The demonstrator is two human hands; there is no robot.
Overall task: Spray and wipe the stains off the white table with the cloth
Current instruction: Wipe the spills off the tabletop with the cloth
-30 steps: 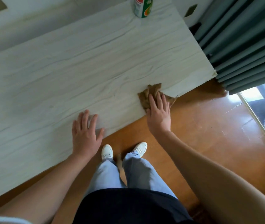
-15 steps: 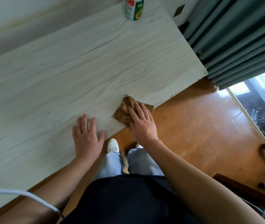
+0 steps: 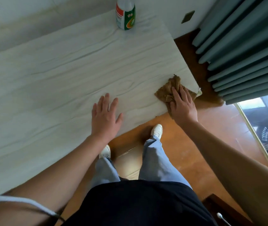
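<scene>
Along the left stretch of the white surface (image 3: 48,82) the pale wood-grain top lay bare, and from where I stood I could make out no obvious marks there beyond a faint yellowish tinge, so that part looked, to my eye, largely done or never badly stained. Nearer the middle, close to the near edge, the person's left hand (image 3: 105,116) lay flat with fingers spread, palm down, holding nothing and seemingly bracing their weight. Up at the far edge, right of centre, the spray bottle (image 3: 125,13) stood upright and untouched, well apart from both hands, which suggested the spraying was over for now and the wiping was the step in hand. Further right, at the near right corner of the surface, the brown cloth (image 3: 166,92) sat bunched, partly overhanging the edge, with the right hand (image 3: 182,105) pressed flat on top of it, fingers together and extended, pushing it against the top and not pinching it. I judged the job to be well along, with that corner being finished; whether any stains remained under the cloth I could not tell. Beyond the corner lay a reddish-brown floor (image 3: 195,152), grey-green curtains (image 3: 244,46) hung at the right, bright daylight came in beneath them, and a white wall (image 3: 32,17) ran behind the far edge.
</scene>
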